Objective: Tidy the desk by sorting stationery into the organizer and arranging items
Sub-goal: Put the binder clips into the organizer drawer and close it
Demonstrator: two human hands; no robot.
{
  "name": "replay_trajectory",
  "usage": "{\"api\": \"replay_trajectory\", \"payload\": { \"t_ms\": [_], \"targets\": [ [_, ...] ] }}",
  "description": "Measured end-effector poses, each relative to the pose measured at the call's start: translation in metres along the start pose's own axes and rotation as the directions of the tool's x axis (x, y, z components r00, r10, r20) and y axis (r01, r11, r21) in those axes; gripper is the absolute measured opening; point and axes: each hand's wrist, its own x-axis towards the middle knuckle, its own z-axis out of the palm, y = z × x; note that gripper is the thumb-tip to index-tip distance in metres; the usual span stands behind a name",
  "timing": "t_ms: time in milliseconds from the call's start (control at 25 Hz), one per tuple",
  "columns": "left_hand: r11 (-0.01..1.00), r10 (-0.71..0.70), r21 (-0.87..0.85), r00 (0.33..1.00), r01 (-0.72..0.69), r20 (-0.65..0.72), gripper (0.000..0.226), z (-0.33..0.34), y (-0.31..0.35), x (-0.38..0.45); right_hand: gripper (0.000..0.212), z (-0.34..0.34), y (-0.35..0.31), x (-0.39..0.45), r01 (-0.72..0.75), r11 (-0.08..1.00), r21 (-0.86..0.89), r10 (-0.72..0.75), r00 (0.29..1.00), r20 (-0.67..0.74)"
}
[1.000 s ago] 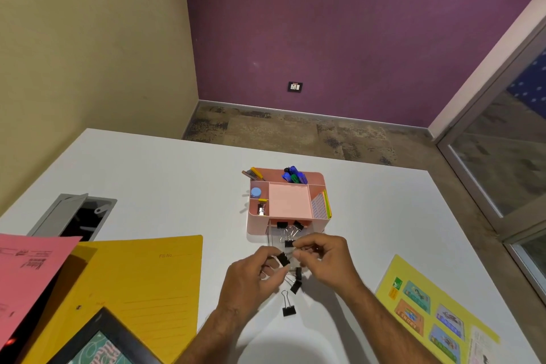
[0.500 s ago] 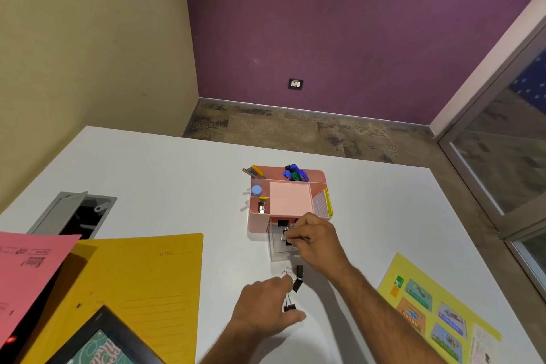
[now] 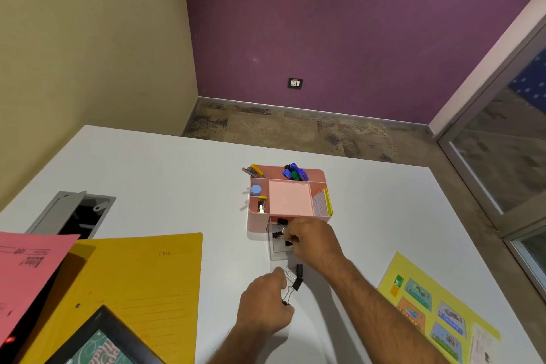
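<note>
Near the table's front edge, the left hand (image 3: 266, 309) pinched a clip (image 3: 288, 298) while the right hand (image 3: 310, 241) nipped another over the organizer's (image 3: 257, 223) clear drawer (image 3: 276, 254); light, springy things, best held by the wire loops.

Glossy pink plastic organizer (image 3: 256, 223) on smooth matt desk (image 3: 165, 174).

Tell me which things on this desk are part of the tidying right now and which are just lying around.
In use: pink organizer, its clear drawer, binder clips on the desk, left hand, right hand.

Lying about: yellow folder, pink sheet, picture frame, yellow sticker sheet.
</note>
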Motion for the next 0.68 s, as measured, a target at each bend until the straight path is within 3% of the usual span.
{"api": "replay_trajectory", "payload": {
  "t_ms": [120,280,440,560,680],
  "targets": [
    [0.993,-0.038,-0.108,0.999,0.038,0.005,0.036,0.001,-0.003,0.004,0.026,0.002,0.0,0.0,-0.007,0.999,-0.052,0.011,0.998,0.061],
    [0.958,-0.012,-0.287,1.0,0.019,0.024,0.037,0.001,-0.008,0.006,0.034,0.01,0.007,-0.001,0.025,0.996,-0.081,-0.023,0.999,0.029],
    [0.838,-0.04,-0.545,0.999,0.024,-0.018,0.035,0.002,-0.008,0.004,0.04,0.017,0.015,-0.007,0.096,0.994,-0.053,-0.095,0.995,0.013],
    [0.721,-0.063,-0.692,0.996,-0.001,-0.068,0.033,-0.005,-0.001,0.002,0.034,0.018,0.019,-0.015,0.141,0.984,0.108,-0.114,0.969,-0.22],
    [0.622,-0.114,-0.783,0.989,-0.006,-0.098,0.031,-0.013,0.007,0.002,0.02,0.015,0.018,-0.024,0.085,0.904,0.419,0.055,0.949,-0.312]
  ]
}}
